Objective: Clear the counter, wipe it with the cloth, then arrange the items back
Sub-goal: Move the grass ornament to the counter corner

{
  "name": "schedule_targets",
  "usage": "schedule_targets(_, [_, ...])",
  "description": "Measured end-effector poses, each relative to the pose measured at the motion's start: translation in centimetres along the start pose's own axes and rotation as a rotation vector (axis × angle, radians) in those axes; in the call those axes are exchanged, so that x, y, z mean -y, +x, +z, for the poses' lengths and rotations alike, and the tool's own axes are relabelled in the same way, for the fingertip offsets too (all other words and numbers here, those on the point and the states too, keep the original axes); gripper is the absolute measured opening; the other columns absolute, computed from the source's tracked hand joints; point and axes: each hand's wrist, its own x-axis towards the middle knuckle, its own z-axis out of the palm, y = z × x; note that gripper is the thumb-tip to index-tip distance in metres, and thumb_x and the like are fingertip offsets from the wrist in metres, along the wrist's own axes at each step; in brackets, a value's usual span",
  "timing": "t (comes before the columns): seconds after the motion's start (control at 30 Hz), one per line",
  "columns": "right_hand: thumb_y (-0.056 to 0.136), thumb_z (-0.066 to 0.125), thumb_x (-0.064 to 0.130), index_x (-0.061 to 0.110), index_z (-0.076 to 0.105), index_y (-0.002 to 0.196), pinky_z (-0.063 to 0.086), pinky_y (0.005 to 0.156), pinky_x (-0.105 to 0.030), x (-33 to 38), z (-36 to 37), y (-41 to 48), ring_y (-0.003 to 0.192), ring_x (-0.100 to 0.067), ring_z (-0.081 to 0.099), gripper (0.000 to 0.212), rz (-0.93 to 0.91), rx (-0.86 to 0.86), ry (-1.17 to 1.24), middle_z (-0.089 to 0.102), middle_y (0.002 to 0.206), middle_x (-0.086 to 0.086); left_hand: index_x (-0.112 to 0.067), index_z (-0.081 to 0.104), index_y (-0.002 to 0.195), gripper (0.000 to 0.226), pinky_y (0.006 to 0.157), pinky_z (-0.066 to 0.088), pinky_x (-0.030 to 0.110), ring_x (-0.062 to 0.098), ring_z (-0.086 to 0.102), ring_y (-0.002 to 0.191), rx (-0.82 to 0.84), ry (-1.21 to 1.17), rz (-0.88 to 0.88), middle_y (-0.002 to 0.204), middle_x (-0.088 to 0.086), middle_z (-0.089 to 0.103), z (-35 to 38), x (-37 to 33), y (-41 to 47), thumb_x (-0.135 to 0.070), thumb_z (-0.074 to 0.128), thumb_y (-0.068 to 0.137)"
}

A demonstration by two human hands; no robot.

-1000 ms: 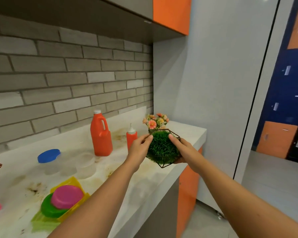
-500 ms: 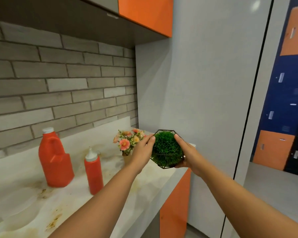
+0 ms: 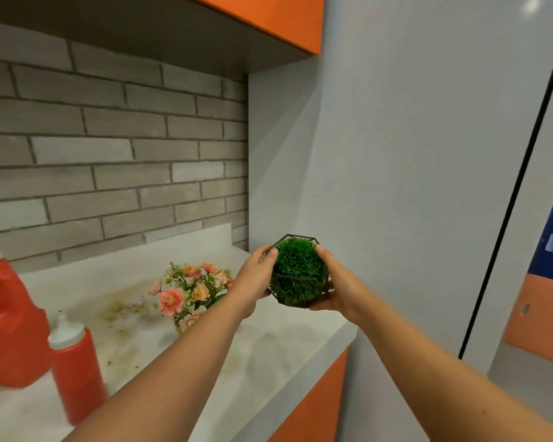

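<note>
The jug (image 3: 8, 323) is cut off by the left edge, and the squeeze bottle (image 3: 75, 365) beside it is blurred. The base of the flowers (image 3: 190, 290) is hidden behind the left forearm. The underside of the grass ball (image 3: 297, 272) is covered by the right hand (image 3: 339, 290).

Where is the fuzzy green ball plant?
In the head view, the green ball plant is held between both hands, right of the pink flowers.

Counted on stained white counter (image 3: 268, 355) — one green grass ball in black wire frame (image 3: 297, 272), one pink flower bunch (image 3: 190, 290), two red plastic bottles: big jug (image 3: 8, 323), small squeeze bottle (image 3: 75, 366).
</note>
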Motion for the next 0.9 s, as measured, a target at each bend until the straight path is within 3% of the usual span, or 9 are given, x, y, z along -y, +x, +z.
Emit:
schedule_targets(0.13, [0.092,0.040,0.055,0.036,0.058,0.097,0.058,0.071,-0.039,0.5,0.4,4.5,0.095,-0.028,0.063,0.027,0.018,0.038,0.010,0.060,0.109,-0.002,-0.020,0.048,0.130,0.039,0.082,0.047,0.036,0.024,0.055,0.109,0.016,0.007,-0.106,0.124,0.006,0.057,-1.3,-1.2,4.4,-0.040,0.037,0.098])
schedule_targets(0.27, [0.092,0.040,0.054,0.029,0.058,0.099,0.057,0.072,-0.040,1.6,1.5,9.7,0.090,-0.030,0.064,0.031,0.020,0.052,0.026,0.059,0.101,-0.006,-0.019,0.052,0.123,0.032,0.063,0.045,0.027,0.014,0.056,0.084,0.019,-0.009,-0.119,0.097,0.001,0.061,-3.2,-2.8,8.7,-0.033,0.034,0.101])
schedule_targets(0.4, [0.095,0.034,0.053,0.026,0.054,0.111,0.057,0.070,-0.036,3.1,2.3,14.3,0.084,-0.024,0.065,0.037,-0.022,0.099,0.016,0.059,0.093,0.000,-0.014,0.054,0.112,0.025,0.063,0.044,0.026,0.014,0.053,0.072,-0.051,-0.043,-0.126,0.082,0.001,0.056,-4.5,-4.3,12.6,-0.029,0.037,0.101])
schedule_targets(0.5, [0.095,0.031,0.056,0.026,0.054,0.111,0.056,0.074,-0.034,3.3,2.5,17.7,0.083,-0.021,0.064,0.041,-0.033,0.093,-0.024,0.060,0.090,0.001,-0.013,0.052,0.107,0.021,0.061,0.044,0.025,0.013,0.052,0.072,-0.094,0.001,-0.127,0.081,0.000,0.054,-5.0,-4.9,15.2,-0.028,0.038,0.101])
schedule_targets(0.63, [0.093,0.032,0.059,0.016,0.059,0.114,0.050,0.066,-0.024,3.0,3.3,22.1,0.084,-0.014,0.063,0.054,0.003,0.108,-0.085,0.066,0.096,-0.003,-0.009,0.053,0.100,0.021,0.077,0.047,0.032,0.017,0.056,0.083,-0.184,-0.005,-0.150,0.086,0.002,0.057,-6.2,-4.5,18.8,-0.030,0.047,0.097])
schedule_targets(0.77, [0.092,0.037,0.058,0.003,0.056,0.123,0.054,0.085,-0.032,1.9,4.4,27.2,0.094,-0.022,0.064,0.066,0.025,0.155,-0.117,0.065,0.111,-0.011,-0.009,0.051,0.079,0.023,0.070,0.045,0.032,0.014,0.053,0.067,-0.298,-0.005,-0.169,0.077,0.003,0.055,-7.3,-3.8,22.2,-0.027,0.054,0.094])
schedule_targets(0.83, [0.093,0.039,0.055,0.000,0.054,0.125,0.053,0.088,-0.030,1.7,4.8,29.5,0.103,-0.025,0.063,0.066,0.024,0.202,-0.105,0.063,0.117,-0.015,-0.008,0.052,0.081,0.024,0.068,0.045,0.032,0.016,0.053,0.070,-0.360,0.009,-0.179,0.080,0.004,0.054,-7.8,-3.4,23.9,-0.028,0.055,0.093])
schedule_targets(0.9, [0.094,0.040,0.051,0.000,0.053,0.124,0.054,0.078,-0.023,1.7,5.1,31.9,0.104,-0.025,0.063,0.060,0.028,0.241,-0.079,0.063,0.117,-0.016,-0.005,0.054,0.092,0.024,0.063,0.045,0.031,0.022,0.055,0.082,-0.420,0.005,-0.180,0.092,0.007,0.057,-8.1,-2.9,25.9,-0.030,0.055,0.093])
